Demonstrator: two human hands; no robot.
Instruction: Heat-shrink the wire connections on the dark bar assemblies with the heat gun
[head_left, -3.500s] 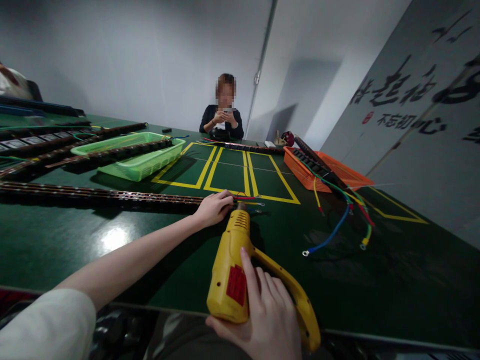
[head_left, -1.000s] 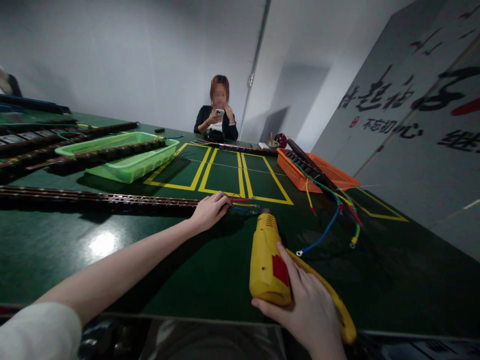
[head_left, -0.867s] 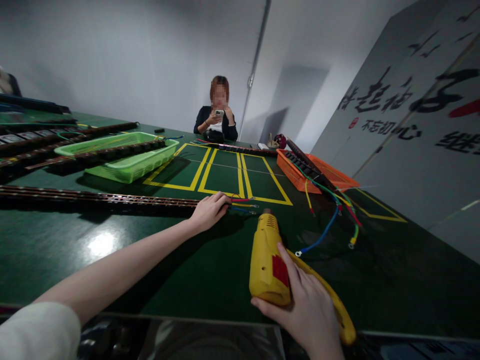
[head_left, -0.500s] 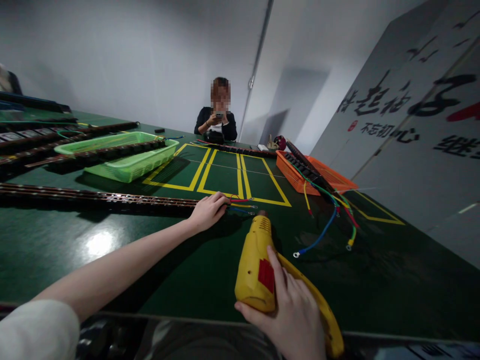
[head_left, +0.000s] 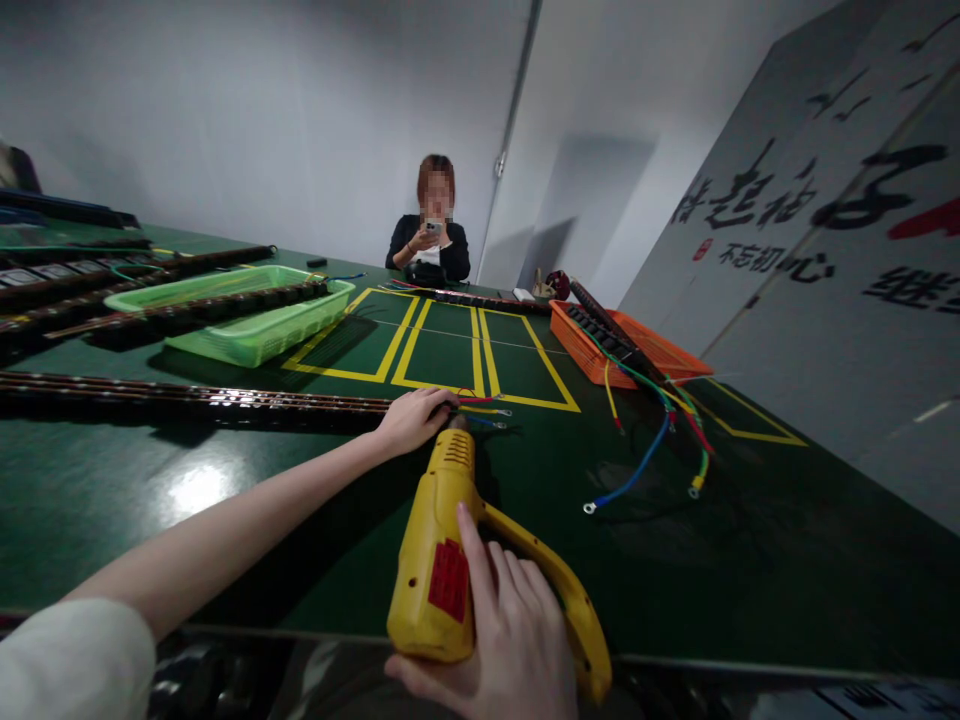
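A long dark bar assembly (head_left: 225, 402) lies across the left of the green table. At its right end my left hand (head_left: 416, 420) is closed around it, where red, yellow and blue wires (head_left: 484, 410) with metal ring ends stick out. My right hand (head_left: 510, 620) is wrapped round a yellow heat gun (head_left: 431, 550) with a red label. The gun's nozzle points away from me, close beside my left hand's fingertips and the wires. Whether nozzle and wires touch, I cannot tell.
A green basket (head_left: 259, 345) at the left and an orange basket (head_left: 592, 355) at the right hold dark bar assemblies. Colored wires (head_left: 637, 470) hang from the orange one onto the table. Across the table sits a person (head_left: 427, 235) with a phone.
My right hand has moved left with the heat gun, bringing its nozzle from the wire ends to beside my left hand. My left hand stays on the bar assembly. The person's phone is raised slightly.
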